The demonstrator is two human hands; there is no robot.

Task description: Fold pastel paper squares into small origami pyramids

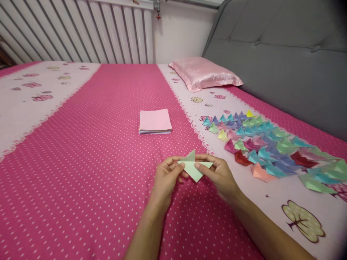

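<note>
A pale green folded paper [193,171] is held up between my two hands above the pink dotted bedsheet. One pointed flap stands up at its top and another point hangs downward. My left hand [169,173] pinches its left end between thumb and fingers. On the other side, my right hand [218,173] grips the right part, thumb pressed on the front face and fingers behind. Beyond the hands lies a stack of square paper [155,121] with a pink sheet on top.
Rows of small folded paper boats [260,141] in many colours stand on the right. A pink satin pillow [206,72] lies near the grey padded headboard [276,54]. A white radiator [81,32] runs along the wall behind the bed [81,162].
</note>
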